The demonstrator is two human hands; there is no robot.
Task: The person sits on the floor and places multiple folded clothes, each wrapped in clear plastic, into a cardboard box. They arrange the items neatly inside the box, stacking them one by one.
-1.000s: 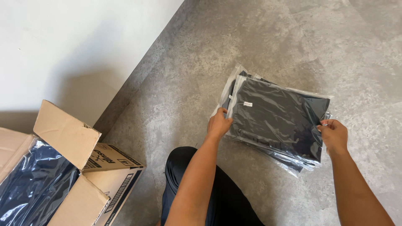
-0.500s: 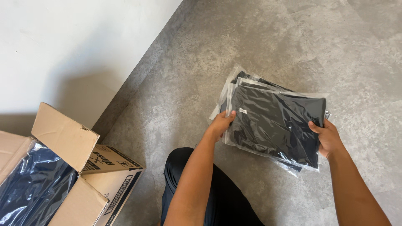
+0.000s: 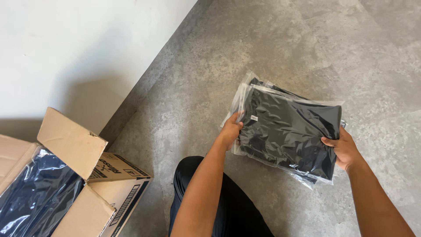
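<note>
Now both hands, left hand, right hand, grip bagged black garment.

Both forearms extend forward from the near edge, bare. Left hand sits left of centre, fingers curled in a closed grip, thumb on top. Right hand lies further right, fingers likewise closed in a grip, wrist straight.
</note>
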